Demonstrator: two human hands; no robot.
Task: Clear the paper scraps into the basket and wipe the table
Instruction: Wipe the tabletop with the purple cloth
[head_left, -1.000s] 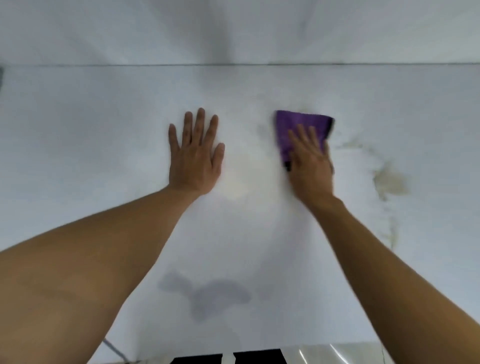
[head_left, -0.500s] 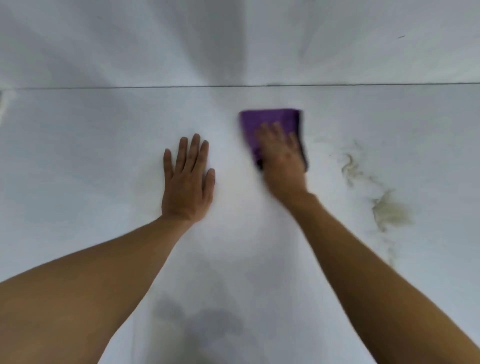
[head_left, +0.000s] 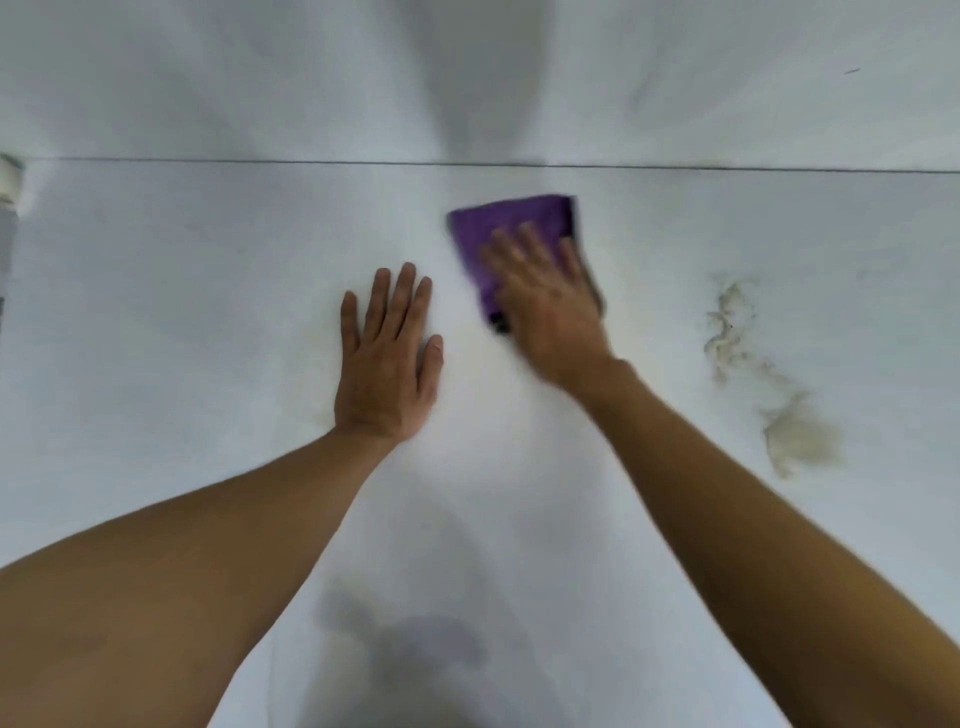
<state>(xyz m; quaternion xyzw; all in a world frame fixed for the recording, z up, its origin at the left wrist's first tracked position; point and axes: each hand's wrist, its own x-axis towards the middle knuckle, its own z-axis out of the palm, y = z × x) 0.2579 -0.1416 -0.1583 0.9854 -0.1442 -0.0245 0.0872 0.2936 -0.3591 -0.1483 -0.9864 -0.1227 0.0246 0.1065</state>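
Right hand (head_left: 545, 306) is flat on the purple cloth (head_left: 498, 228), fingers straight and spread across it, palm pressing it into the white table (head_left: 156, 322). That is a wiping hold, not a grasp: the weight goes down through the fingers so the whole folded pad drags on the surface. The hand is smeared with blur, so it looks to be mid-stroke. The cloth sits toward the far side of the table, not far short of the dark seam line where the top meets the wall, and just right of centre; its far edge peeks out beyond the fingertips, and a dark corner shows at the near left edge. Left hand (head_left: 387, 358) lies open too, fingers straight and together, palm down on bare table just beside the cloth hand but apart from it; I read that as a brace, steadying the lean forward while the other arm scrubs. Off to the right, well apart from the cloth, a ragged yellowish-brown stain (head_left: 795, 436) trails from far to near, and that looks like work not yet done. A grey patch (head_left: 415, 639) sits near the body between the forearms; stain or shadow, I cannot tell. At the far left edge something pale (head_left: 10, 182) pokes in, too cropped to name. No paper scraps and no basket in view. Nothing lies between the cloth and the stain.
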